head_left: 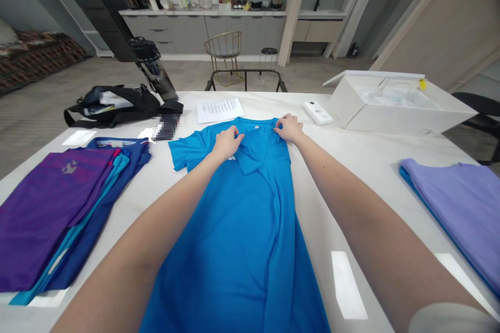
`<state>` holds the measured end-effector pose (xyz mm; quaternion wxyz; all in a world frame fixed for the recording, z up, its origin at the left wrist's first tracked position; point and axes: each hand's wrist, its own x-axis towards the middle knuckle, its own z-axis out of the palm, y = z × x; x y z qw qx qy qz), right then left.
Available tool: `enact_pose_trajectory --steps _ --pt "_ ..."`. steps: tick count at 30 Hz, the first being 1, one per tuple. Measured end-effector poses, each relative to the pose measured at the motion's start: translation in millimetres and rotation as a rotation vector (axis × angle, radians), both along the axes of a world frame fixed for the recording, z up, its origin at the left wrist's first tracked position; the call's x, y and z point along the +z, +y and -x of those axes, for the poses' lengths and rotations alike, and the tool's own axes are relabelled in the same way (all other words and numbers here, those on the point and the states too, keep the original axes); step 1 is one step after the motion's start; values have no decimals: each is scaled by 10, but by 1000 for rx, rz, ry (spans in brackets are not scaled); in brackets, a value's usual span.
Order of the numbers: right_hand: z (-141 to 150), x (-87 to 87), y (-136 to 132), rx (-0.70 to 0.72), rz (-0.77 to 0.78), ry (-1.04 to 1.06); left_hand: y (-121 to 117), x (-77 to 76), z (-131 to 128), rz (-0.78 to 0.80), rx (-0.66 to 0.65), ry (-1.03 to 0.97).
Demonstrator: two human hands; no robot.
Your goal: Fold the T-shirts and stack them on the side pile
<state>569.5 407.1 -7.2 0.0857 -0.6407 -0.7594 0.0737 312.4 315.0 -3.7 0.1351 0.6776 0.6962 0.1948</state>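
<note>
A bright blue T-shirt [238,229] lies lengthwise on the white table [351,166], collar at the far end, its right side folded inward. My left hand [227,143] pinches the fabric near the folded sleeve below the collar. My right hand [288,128] grips the shirt's far right shoulder edge, fingers curled on the cloth. Both forearms stretch out over the shirt.
A stack of purple, teal and navy shirts [58,202] lies at the left. A lilac shirt pile [461,208] sits at the right. Farther back are an open white box [394,103], a small white device [317,112], a printed sheet [220,110], a black bag [113,103] and a chair [225,54].
</note>
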Motion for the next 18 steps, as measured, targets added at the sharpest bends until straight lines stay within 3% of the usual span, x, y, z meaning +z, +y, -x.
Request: enact_pose_trajectory --steps 4,8,12,15,18 --pt "-43 62 88 16 -77 43 32 139 58 -178 -65 -102" --pt "14 123 111 -62 -217 135 265 233 92 -248 20 -170" --pt "124 36 59 -81 -212 113 529 103 146 -98 152 -219" --pt "172 -105 -26 -109 -157 90 544 -44 188 54 185 -297" --pt "172 -182 -164 -129 -237 86 340 -74 169 -59 126 -165"
